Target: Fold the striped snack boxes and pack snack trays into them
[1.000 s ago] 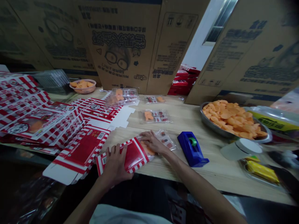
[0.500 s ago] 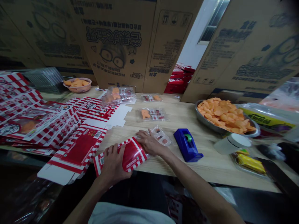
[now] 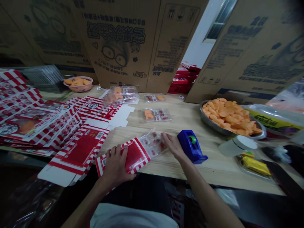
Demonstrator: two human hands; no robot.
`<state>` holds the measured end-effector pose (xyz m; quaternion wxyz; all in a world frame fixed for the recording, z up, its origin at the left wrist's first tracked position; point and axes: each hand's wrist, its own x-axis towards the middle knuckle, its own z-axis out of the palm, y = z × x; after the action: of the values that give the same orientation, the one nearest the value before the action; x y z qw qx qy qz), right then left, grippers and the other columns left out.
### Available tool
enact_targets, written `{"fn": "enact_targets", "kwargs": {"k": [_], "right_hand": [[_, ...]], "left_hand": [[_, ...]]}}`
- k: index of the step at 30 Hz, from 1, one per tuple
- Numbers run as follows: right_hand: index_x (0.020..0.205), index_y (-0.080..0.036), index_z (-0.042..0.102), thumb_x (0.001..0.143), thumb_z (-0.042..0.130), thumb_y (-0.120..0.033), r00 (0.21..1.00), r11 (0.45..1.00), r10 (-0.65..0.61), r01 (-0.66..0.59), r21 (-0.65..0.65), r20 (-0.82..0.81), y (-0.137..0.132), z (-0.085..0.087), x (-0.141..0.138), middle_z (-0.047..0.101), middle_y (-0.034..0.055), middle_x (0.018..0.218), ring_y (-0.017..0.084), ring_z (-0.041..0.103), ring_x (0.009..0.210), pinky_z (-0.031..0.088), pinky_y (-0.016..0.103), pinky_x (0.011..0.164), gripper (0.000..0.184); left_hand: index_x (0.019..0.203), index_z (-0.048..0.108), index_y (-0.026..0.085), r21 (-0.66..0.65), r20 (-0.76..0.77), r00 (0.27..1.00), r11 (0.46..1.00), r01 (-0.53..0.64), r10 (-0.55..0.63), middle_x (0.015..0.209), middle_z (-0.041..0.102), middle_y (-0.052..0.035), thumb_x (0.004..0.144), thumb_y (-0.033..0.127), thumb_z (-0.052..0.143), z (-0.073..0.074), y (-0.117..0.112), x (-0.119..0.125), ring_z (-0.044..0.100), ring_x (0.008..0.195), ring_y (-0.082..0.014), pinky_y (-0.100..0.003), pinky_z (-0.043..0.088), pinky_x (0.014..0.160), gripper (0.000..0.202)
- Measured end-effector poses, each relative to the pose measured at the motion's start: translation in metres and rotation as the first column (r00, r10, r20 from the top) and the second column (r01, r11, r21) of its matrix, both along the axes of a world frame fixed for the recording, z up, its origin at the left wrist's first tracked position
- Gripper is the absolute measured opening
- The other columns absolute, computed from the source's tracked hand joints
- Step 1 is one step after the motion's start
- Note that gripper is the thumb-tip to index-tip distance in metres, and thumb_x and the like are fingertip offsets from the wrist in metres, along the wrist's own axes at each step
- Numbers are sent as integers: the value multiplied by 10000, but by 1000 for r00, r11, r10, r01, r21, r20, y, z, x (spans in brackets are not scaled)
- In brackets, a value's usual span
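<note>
- The red-and-white striped box point(image 3: 136, 158) sits at the near edge of the table point(image 3: 213, 167), angled, with a clear pack point(image 3: 153, 144) of small sachets poking out of its open end.
- Big change in the last half second: the right hand point(image 3: 173, 145) has slid off the box mouth and over to the pack's far end, so more of the plastic shows now.
- Right-hand fingers sit together on that far end, but I can't tell if they're actually pinching it or just resting there.
- The left hand point(image 3: 116, 167) is clamped over the box, fingers spread across the red panel.
- A blue tape dispenser point(image 3: 191, 147) is just beside the right hand.
- To the left there's a pile of flat boxes point(image 3: 80, 148), printed the same way, with one lying right next to the held box.
- Further up the table sit two sealed packs point(image 3: 155, 115) and a bigger clear bag point(image 3: 120, 96).
- Over on the right, a steel bowl point(image 3: 237, 134) is heaped with orange chips point(image 3: 228, 115).
</note>
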<state>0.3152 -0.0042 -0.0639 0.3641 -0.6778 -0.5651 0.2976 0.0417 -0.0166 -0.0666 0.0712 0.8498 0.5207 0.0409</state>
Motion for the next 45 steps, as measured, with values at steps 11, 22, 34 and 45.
{"fn": "enact_targets", "kwargs": {"k": [11,22,34,45], "right_hand": [[950,-212,518,755,651,-411,886,965,-129,216,150,-445,-50,-21,-88,644,91,1097,239,600,1028,496,381,844,309],[1294,-262,411,837,593,-326,736,979,-85,187,82,-671,-101,-23,-121,591,84,1262,217,598,1105,493,389,940,497],[851,-211,625,874,523,-326,954,981,-65,115,157,-294,-110,-27,-113,647,14,806,171,597,760,471,273,710,155],[952,-243,632,798,641,-282,880,970,-54,158,183,-472,-99,-12,-122,645,15,814,163,610,760,487,285,700,159]], "left_hand": [[1318,410,87,60,89,993,995,-86,80,1284,444,-241,505,519,709,8,-5,-1,404,1141,-414,-543,304,945,968],[1461,161,172,-393,786,550,914,95,281,1380,448,-147,836,380,484,-22,-43,-16,433,1277,-271,-432,406,1017,734],[1016,577,180,-445,845,396,884,144,361,965,639,-55,795,332,589,-28,-46,-28,614,879,-196,-308,498,782,268],[789,560,175,-477,879,67,871,117,472,706,541,27,705,221,667,-13,-33,-32,509,643,-100,-211,416,598,144]]}}
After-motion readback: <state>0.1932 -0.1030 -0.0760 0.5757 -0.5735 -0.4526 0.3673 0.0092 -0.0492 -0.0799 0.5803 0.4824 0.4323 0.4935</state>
